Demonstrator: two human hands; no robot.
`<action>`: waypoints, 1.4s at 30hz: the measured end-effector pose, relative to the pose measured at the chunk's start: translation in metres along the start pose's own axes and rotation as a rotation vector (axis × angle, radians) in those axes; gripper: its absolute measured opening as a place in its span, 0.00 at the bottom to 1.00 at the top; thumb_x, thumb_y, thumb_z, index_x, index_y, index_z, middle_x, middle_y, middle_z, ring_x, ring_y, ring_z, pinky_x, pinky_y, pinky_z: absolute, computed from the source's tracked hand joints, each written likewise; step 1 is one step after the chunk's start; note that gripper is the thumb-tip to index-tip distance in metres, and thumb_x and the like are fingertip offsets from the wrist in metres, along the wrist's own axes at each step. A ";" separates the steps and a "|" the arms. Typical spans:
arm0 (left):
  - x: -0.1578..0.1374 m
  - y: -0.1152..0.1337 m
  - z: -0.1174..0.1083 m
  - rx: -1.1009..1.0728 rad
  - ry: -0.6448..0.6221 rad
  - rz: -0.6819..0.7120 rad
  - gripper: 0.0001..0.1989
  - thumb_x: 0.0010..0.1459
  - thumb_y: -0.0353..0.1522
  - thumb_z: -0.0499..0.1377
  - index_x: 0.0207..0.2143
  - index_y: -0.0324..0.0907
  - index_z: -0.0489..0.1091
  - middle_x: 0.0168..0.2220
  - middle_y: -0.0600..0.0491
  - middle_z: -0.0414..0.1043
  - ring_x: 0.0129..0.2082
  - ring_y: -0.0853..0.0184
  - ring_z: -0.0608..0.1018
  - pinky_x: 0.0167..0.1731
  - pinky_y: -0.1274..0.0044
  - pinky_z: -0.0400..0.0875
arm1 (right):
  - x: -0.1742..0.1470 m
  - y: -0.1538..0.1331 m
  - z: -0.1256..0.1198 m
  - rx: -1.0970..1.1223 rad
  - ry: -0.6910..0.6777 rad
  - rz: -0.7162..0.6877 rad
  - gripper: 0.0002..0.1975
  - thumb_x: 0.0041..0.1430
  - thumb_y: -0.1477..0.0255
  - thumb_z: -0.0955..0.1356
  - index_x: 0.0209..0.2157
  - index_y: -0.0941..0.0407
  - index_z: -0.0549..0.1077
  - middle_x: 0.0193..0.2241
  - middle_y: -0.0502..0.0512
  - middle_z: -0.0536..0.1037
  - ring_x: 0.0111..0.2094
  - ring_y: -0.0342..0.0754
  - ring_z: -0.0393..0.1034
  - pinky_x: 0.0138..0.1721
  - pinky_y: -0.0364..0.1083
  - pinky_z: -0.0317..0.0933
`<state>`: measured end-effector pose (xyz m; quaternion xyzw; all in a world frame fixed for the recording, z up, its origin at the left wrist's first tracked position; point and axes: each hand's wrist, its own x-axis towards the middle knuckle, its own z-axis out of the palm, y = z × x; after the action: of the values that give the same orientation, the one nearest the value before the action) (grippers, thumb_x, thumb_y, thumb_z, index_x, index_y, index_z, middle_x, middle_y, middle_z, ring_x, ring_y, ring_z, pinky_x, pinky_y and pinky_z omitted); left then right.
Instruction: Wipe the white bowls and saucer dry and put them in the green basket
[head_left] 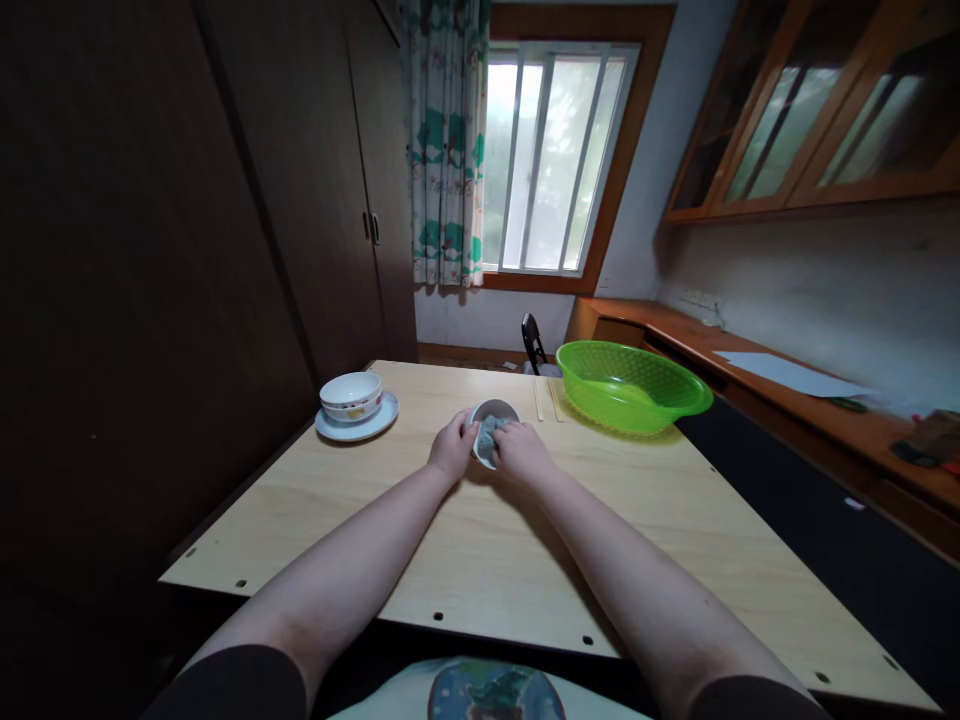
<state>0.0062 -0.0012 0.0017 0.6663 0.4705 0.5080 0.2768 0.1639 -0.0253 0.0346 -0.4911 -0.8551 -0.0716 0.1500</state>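
Observation:
Over the middle of the table, a white bowl [507,408] is tilted so that its inside faces me. My left hand [451,447] grips its left rim, thumb on the inner side. Inside the bowl my right hand [521,452] presses a bluish-grey cloth [488,432] against the wall, its fingers closed on the cloth and partly hidden by it. At the table's left, two stacked white bowls [351,391] with a coloured pattern sit on a pale plate [358,430].
A green plastic basket [634,388] stands at the table's [450,560] back right, with light chopsticks [538,399] lying beside it. Beyond the far edge is a black chair [533,340]. A dark wardrobe [300,200] borders the left; a wooden desk [645,315] with white paper [795,372] runs along the right.

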 end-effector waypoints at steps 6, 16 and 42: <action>0.000 -0.002 -0.004 0.091 -0.027 0.036 0.19 0.57 0.38 0.52 0.49 0.44 0.68 0.45 0.49 0.75 0.44 0.60 0.75 0.45 0.71 0.66 | -0.003 -0.007 0.002 0.353 -0.129 -0.012 0.08 0.54 0.75 0.62 0.30 0.56 0.73 0.28 0.53 0.77 0.26 0.44 0.66 0.29 0.42 0.54; 0.001 -0.003 0.001 0.014 -0.096 0.072 0.20 0.57 0.36 0.51 0.51 0.43 0.67 0.47 0.50 0.74 0.46 0.62 0.74 0.48 0.71 0.66 | 0.004 -0.008 0.023 0.592 0.188 0.062 0.27 0.50 0.76 0.64 0.54 0.60 0.63 0.52 0.64 0.66 0.54 0.54 0.60 0.55 0.53 0.53; -0.001 0.003 0.004 -0.003 -0.050 0.031 0.18 0.57 0.37 0.52 0.48 0.43 0.68 0.44 0.49 0.74 0.44 0.61 0.75 0.46 0.71 0.66 | 0.001 -0.001 0.007 0.061 0.114 0.030 0.19 0.57 0.75 0.62 0.50 0.64 0.67 0.47 0.69 0.70 0.47 0.55 0.64 0.50 0.52 0.58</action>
<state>0.0112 -0.0032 0.0027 0.6855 0.4523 0.4961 0.2818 0.1614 -0.0232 0.0284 -0.4941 -0.8395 -0.0713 0.2145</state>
